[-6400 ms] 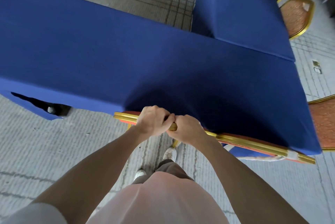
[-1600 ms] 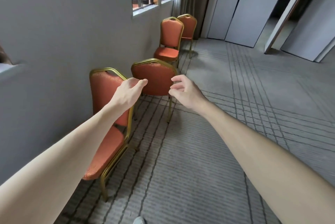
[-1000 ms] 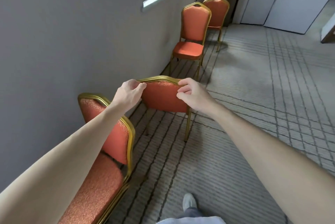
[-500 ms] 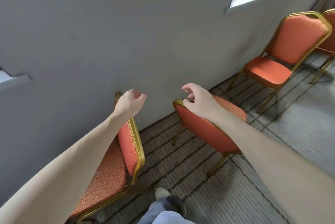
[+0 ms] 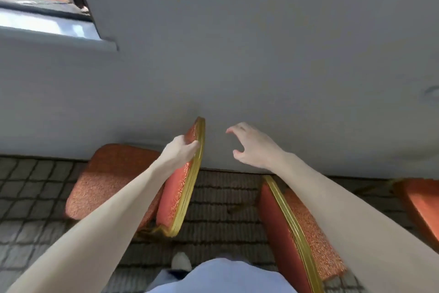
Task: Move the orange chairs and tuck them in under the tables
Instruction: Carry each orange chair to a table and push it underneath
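Note:
Two orange chairs with gold frames stand against the grey wall below me. My left hand [image 5: 180, 151] grips the top of the backrest of the left chair [image 5: 177, 194], whose seat [image 5: 104, 181] points left. My right hand [image 5: 251, 146] hovers in the air with spread, curved fingers and holds nothing. It is above and left of the right chair [image 5: 292, 228], whose gold-edged backrest runs under my right forearm. No table is in view.
The grey wall [image 5: 261, 55] is close ahead, with a window [image 5: 35, 3] at the top left. A third orange chair seat [image 5: 422, 202] shows at the right edge. Grey patterned carpet [image 5: 218, 200] lies between the chairs. My shoe [image 5: 181, 261] is below.
I have turned left from the right chair to face the wall. My right hand has let go of that chair's backrest, and my left hand now grips the left chair's backrest.

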`<state>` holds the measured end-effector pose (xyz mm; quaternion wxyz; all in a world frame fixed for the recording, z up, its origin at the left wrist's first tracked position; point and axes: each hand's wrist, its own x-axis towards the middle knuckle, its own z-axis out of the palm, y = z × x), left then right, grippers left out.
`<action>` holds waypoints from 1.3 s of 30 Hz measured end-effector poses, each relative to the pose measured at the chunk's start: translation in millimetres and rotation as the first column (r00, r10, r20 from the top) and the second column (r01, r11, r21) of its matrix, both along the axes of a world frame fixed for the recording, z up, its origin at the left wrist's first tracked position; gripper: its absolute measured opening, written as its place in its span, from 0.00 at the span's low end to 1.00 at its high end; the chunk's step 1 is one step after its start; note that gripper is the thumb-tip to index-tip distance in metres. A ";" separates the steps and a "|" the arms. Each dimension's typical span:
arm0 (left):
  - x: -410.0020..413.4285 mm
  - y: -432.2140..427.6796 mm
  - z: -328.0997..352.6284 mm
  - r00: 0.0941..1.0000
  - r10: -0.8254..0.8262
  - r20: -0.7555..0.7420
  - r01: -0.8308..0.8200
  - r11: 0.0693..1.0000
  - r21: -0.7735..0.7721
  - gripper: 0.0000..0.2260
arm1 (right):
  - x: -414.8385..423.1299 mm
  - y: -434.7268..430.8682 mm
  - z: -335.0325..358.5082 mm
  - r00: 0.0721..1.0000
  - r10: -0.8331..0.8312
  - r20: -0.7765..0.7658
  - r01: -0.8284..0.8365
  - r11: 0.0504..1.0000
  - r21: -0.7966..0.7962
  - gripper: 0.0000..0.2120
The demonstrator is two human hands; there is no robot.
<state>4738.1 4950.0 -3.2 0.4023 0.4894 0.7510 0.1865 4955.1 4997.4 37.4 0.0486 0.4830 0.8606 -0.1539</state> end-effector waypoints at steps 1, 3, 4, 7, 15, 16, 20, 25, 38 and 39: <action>-3.4 -4.6 -4.6 1.000 0.015 0.009 -0.015 1.000 -0.018 0.13 | -11.6 9.5 -4.6 0.998 0.055 0.016 -0.055 0.998 -0.011 0.28; -7.9 -13.2 -15.0 0.999 0.028 0.027 -0.027 0.999 -0.036 0.17 | -32.1 24.7 -14.7 0.987 0.155 0.043 -0.155 0.988 -0.017 0.30; -7.9 -16.0 -18.1 0.999 0.023 0.044 -0.021 0.999 -0.043 0.19 | -40.1 30.1 -20.0 0.973 0.218 0.071 -0.218 0.976 -0.004 0.31; -1.0 -18.9 -25.6 0.984 0.074 0.163 -0.056 0.992 -0.112 0.19 | -62.2 44.8 -39.0 0.883 0.437 0.171 -0.449 0.893 0.041 0.32; 20.6 -3.6 -21.0 0.950 0.236 0.202 -0.194 0.959 -0.205 0.18 | -104.4 86.3 -69.8 0.603 0.778 0.177 -0.782 0.620 -0.061 0.24; 17.9 -0.5 -19.4 0.953 0.238 0.189 -0.199 0.959 -0.203 0.20 | -113.1 93.3 -67.3 0.546 0.822 0.162 -0.823 0.563 -0.083 0.21; 5.0 -1.4 -8.4 0.964 0.263 0.039 -0.249 0.945 -0.210 0.18 | -149.0 106.2 -54.5 0.371 0.920 0.126 -0.915 0.385 -0.118 0.10; -46.8 -22.4 21.8 0.765 0.614 -0.195 -0.636 0.768 -0.076 0.16 | -225.2 84.1 -21.5 0.321 0.944 -0.080 -0.947 0.320 -0.031 0.08; -187.5 -114.8 47.8 0.223 0.880 -0.420 -0.924 0.328 0.196 0.25 | -385.3 -21.6 5.1 0.145 0.939 -0.313 -0.981 0.177 0.076 0.07; -193.5 -114.2 49.9 0.240 0.882 -0.405 -0.912 0.347 0.216 0.25 | -394.8 -18.5 8.4 0.134 0.940 -0.314 -0.983 0.166 0.080 0.06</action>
